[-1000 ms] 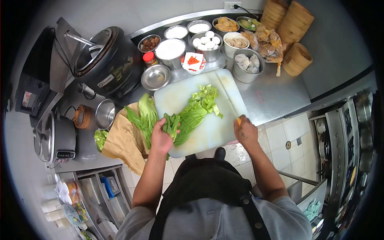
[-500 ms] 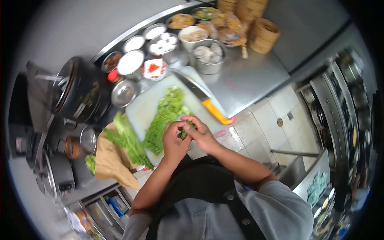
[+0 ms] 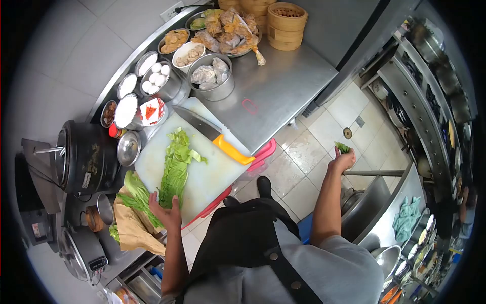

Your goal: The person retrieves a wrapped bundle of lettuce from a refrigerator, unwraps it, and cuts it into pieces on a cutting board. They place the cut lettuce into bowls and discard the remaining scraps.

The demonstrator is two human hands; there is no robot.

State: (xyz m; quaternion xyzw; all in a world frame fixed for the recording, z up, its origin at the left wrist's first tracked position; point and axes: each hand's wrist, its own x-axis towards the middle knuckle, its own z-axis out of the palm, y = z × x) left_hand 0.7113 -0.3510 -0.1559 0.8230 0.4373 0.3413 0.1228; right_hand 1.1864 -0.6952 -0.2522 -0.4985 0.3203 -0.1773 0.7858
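My left hand is at the near left edge of the white cutting board, its fingers apart beside the cut green leaves. My right hand is stretched far out to the right, above the floor, closed around a small bunch of chopped greens. On the board's far right part lies a knife with an orange handle, its blade pointing up and left. Whole lettuce leaves lie over brown paper left of the board.
Bowls of food, a pot of white eggs and bamboo steamers stand along the counter's back. A dark cooker is at the left. A sink lies at the right, with a teal cloth beyond it.
My hands have parted. The right one has swung far to the right with greens in it; the left has moved left and opened. The view has turned and shifted.
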